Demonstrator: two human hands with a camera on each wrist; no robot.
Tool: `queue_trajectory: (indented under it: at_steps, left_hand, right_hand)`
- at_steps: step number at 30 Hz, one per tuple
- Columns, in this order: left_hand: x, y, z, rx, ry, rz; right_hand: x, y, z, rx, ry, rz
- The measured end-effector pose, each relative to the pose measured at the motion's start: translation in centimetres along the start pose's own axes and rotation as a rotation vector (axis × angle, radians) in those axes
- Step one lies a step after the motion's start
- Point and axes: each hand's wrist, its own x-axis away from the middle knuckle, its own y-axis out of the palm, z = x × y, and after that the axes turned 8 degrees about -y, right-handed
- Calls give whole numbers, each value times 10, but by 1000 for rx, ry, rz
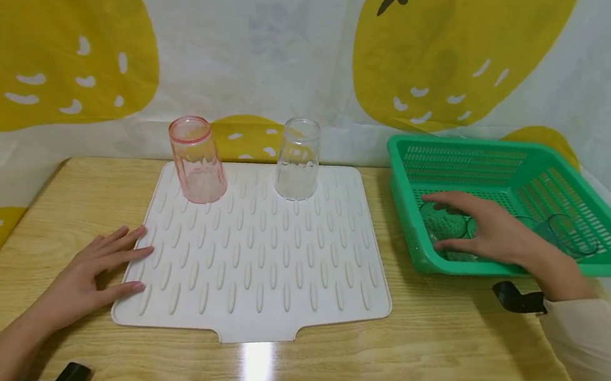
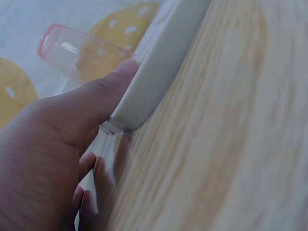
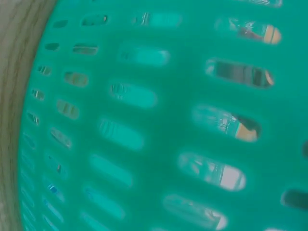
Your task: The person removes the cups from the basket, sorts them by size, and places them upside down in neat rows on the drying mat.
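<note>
My left hand lies at the left edge of the white ridged drying mat, fingers spread, with the fingertips and thumb on its rim. In the left wrist view the thumb touches the mat's raised edge. On the mat stand a pink glass at the back left and a colourless glass at the back middle, both narrower end up. My right hand reaches into the green basket, thumb and fingers apart over a clear glass. A bluish glass lies beyond the wrist.
The slotted basket wall fills the right wrist view, with glass glinting through its slots. A wood-grain table carries everything. Behind the mat and basket hangs a white cloth with yellow fruit shapes.
</note>
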Motion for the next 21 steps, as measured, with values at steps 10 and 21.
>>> queue_trajectory:
  at_steps: [10,21]
  left_hand:
    - [0,1,3,-12,-4,1]
    - [-2,-3,9,-35,57,70]
  right_hand:
    - [-5,-2,1,-8,-27,-23]
    - [1,-23,-10,-18,-40,122]
